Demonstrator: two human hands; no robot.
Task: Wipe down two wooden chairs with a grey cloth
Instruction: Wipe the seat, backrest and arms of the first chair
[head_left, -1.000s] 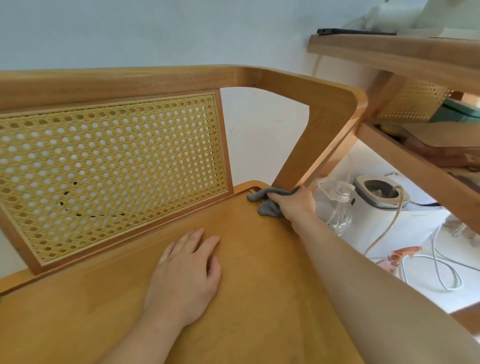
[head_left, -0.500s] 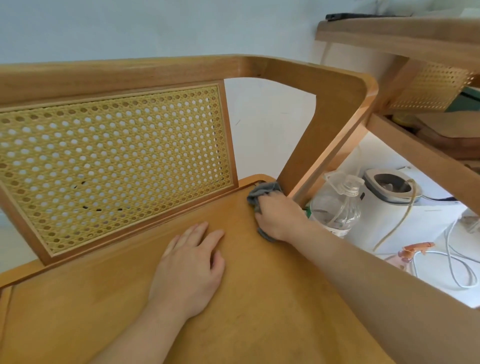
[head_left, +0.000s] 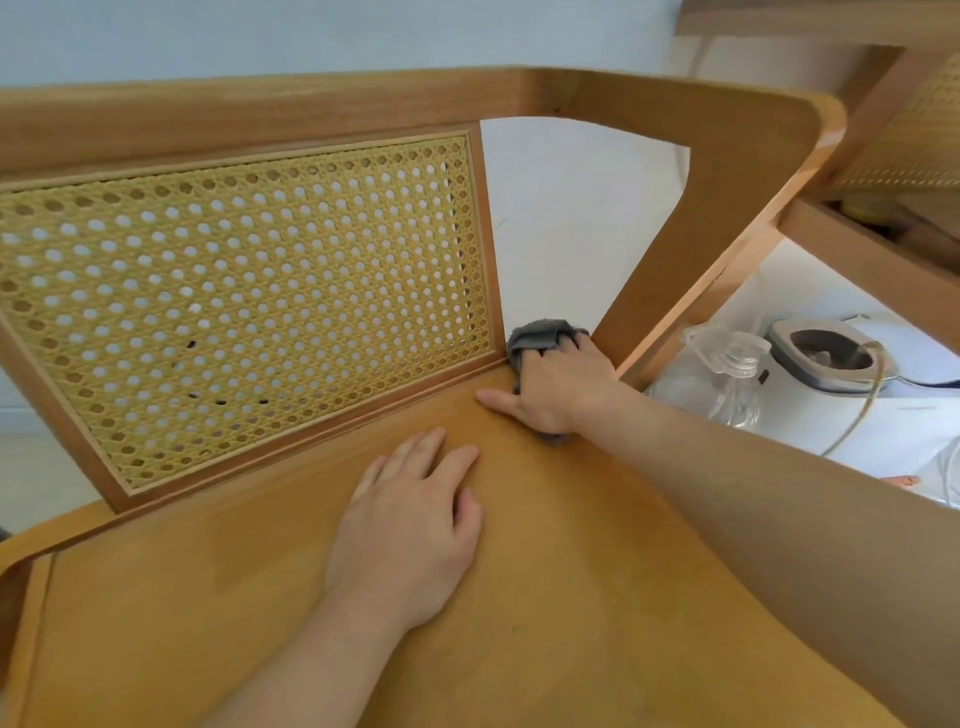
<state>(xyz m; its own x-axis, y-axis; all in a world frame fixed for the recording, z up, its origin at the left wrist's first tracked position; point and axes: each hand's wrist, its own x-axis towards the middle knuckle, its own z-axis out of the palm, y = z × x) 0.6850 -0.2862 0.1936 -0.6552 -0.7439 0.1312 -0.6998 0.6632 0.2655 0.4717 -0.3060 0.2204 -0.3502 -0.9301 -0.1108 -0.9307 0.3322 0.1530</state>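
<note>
head view | gripping grey cloth (head_left: 535, 335) with right hand (head_left: 563, 389), fingers curling into it (thumb lying out flat), pressing it into the back right corner of the chair seat (head_left: 208, 623), beside the cane backrest (head_left: 234, 291) | resting left hand (head_left: 410, 530) flat on the seat, fingers straight, holding nothing | seeing clear bottle (head_left: 727, 384) past the armrest post (head_left: 691, 249)

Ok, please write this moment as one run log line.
right hand: holds cloth in rear corner of seat | left hand: flat on seat | step: wiping chair
</note>
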